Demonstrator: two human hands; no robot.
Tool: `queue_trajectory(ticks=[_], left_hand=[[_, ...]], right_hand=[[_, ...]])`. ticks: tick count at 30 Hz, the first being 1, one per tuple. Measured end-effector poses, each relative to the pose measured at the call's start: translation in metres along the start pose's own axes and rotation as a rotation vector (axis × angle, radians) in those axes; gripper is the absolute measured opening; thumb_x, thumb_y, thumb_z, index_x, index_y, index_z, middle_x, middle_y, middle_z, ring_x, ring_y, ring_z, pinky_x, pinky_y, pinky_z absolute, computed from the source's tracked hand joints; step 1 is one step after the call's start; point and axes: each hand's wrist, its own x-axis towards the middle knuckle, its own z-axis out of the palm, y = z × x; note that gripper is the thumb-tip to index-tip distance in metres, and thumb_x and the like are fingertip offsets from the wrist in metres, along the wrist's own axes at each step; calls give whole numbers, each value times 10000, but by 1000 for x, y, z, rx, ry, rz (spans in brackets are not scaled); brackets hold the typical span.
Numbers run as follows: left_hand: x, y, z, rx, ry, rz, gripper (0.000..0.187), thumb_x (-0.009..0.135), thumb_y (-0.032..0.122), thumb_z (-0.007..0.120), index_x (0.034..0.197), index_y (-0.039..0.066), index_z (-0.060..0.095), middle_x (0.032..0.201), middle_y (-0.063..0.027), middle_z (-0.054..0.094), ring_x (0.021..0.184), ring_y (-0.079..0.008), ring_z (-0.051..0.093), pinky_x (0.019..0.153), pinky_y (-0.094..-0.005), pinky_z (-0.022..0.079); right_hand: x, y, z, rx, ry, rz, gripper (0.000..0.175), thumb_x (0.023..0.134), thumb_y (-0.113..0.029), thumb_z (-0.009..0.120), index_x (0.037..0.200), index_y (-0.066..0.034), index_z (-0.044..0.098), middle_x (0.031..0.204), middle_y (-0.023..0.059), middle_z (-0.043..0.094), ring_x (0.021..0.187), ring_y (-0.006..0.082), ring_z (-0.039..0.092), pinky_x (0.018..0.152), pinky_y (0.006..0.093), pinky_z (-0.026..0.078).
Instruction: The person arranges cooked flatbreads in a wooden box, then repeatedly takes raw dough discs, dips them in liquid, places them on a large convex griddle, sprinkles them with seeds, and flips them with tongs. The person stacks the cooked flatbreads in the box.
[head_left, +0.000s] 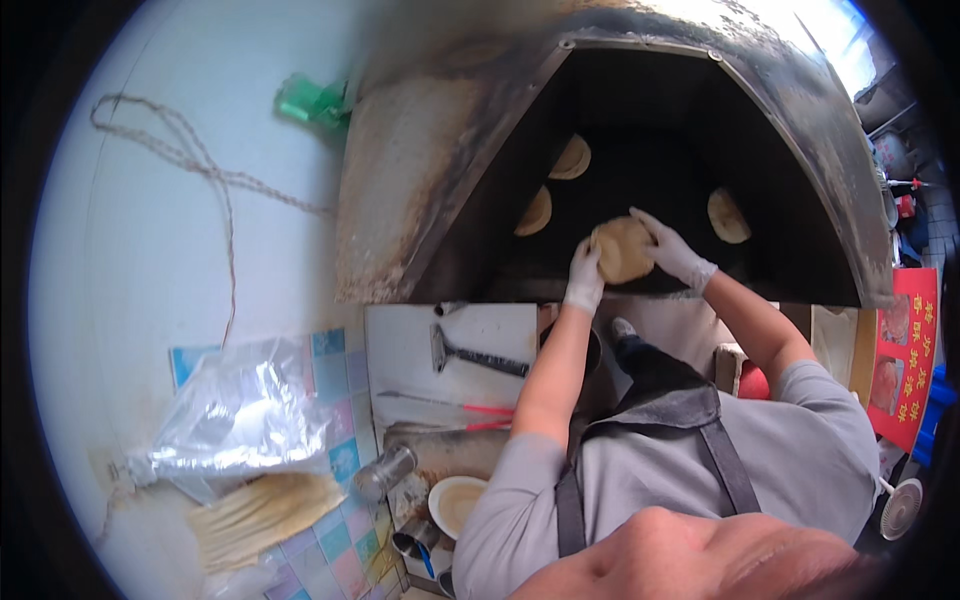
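My left hand (586, 277), in a thin white glove, holds the left edge of a round, flat piece of dough (624, 250) at the mouth of a dark, soot-stained oven. The gloved fingers of my right hand (671, 251) grip its right edge, so it is stretched between both hands. Deeper inside, at the left, are two flatbreads, an upper one (571, 157) and a lower one (534, 211). Another flatbread (728, 216) is at the right. Shadow hides much of the oven's interior.
Metal edging (795, 139) frames the oven mouth. Left of my body, a black-handled scraper (480, 358) and red-handled tongs (465, 409) lie on a white surface. Below are a metal canister (386, 472) and a pale bowl (456, 506). A clear plastic bag (247, 412) hangs by the tiled wall.
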Motion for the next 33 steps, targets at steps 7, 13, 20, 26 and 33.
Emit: queue_trajectory(ticks=[7, 13, 20, 26, 33], left_hand=[[127, 26, 77, 1217, 209, 183, 314, 810, 60, 537, 1124, 64, 527, 1152, -124, 513, 1062, -276, 497, 888, -365, 437], [84, -10, 38, 2134, -146, 533, 421, 818, 245, 542, 1222, 145, 477, 1210, -105, 440, 1210, -347, 330, 1039, -541, 209], [-22, 27, 32, 1890, 58, 522, 597, 843, 358, 508, 1349, 84, 347, 1438, -143, 234, 1325, -381, 165, 1049, -577, 120], [-244, 78, -105, 1756, 723, 744, 506, 819, 257, 538, 1248, 9, 438, 1318, -214, 364, 1204, -430, 306, 994, -528, 257], [-412, 11, -242, 1988, 1001, 24, 634, 802, 395, 510, 1320, 48, 395, 1374, -219, 311, 1305, -461, 160, 1028, -610, 143]], right_hand=[[113, 77, -63, -655, 282, -25, 366, 775, 15, 488, 1127, -46, 570, 1230, 126, 502, 1089, 304, 493, 922, 334, 409], [77, 84, -38, -1289, 132, -146, 424, 749, -28, 485, 1160, -96, 565, 1281, 103, 455, 1208, 273, 383, 1005, 421, 308], [57, 30, 17, -1133, 204, -173, 421, 771, -56, 529, 1189, -102, 537, 1212, 124, 503, 1159, 295, 430, 980, 432, 332], [-19, -103, 203, -297, -146, -530, 445, 747, -34, 615, 1182, -52, 527, 1133, 160, 537, 1000, 306, 544, 852, 365, 455], [-146, -99, 493, -51, -548, -559, 681, 660, -110, 721, 1262, -24, 414, 1205, 211, 471, 1126, 377, 454, 951, 412, 376]])
